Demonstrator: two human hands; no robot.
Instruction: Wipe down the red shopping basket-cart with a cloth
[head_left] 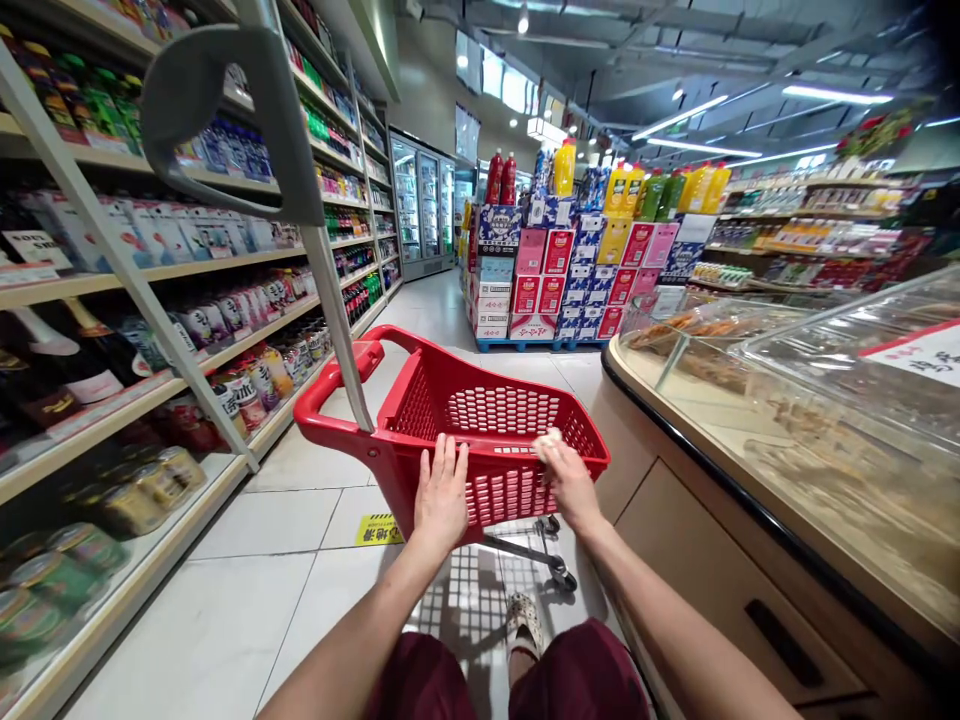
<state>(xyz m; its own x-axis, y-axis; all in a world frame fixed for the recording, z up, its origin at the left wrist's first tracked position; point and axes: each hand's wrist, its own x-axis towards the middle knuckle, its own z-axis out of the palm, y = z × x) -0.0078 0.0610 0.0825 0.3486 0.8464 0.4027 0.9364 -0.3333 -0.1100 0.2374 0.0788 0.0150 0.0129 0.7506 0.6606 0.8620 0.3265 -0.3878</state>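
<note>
A red plastic shopping cart (517, 400) stands side-on in front of me, with slotted basket walls and nothing visible inside. Flat against its near side, by the rim, lies my left hand (442, 490), fingers stretched upward. My right hand (571, 485) is at the same rim, further right, its fingers closed around a crumpled pale cloth (549, 444). A grey metal pole (337, 300) rises from the cart's handle end and carries a grey plastic loop (292, 130). The red push handle (330, 410) is to the left of my hands.
Shelves (165, 270) of drinks line the left. On the right, a glass-topped food counter (637, 390) runs close beside the cart. Stacked drink boxes (544, 285) stand beyond it. A yellow floor sticker (377, 529) marks the tiles; my shoe (523, 620) is below the cart.
</note>
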